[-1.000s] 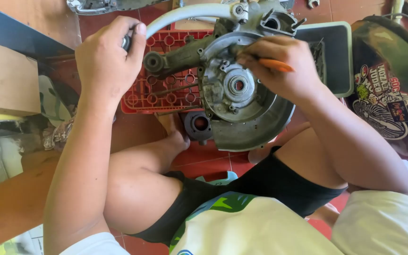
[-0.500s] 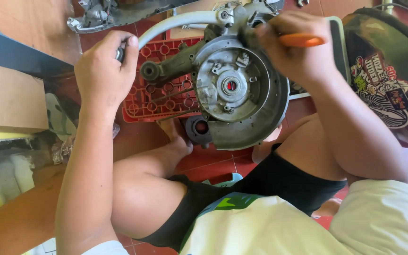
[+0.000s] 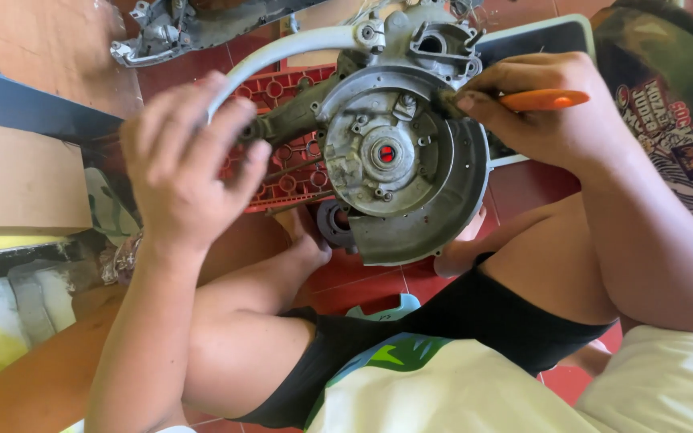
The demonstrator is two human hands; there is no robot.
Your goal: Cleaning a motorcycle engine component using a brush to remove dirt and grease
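A grey metal engine casing (image 3: 411,172) with a round hub and red centre stands over a red plastic crate (image 3: 286,152). My left hand (image 3: 186,164) is closed around a curved grey arm (image 3: 282,48) of the casing at its left end. My right hand (image 3: 543,104) grips an orange-handled tool (image 3: 543,99) whose dark tip touches the casing's upper right rim.
My bare legs and black shorts fill the lower middle over the red tiled floor (image 3: 362,285). Another metal engine part (image 3: 178,28) lies at the top left. A dark printed garment (image 3: 667,104) is at the right. A wooden bench (image 3: 18,180) stands at the left.
The view has closed in on the casing. My right hand has shifted the orange tool from the casing's top edge down to its upper right rim. My left hand keeps its hold.
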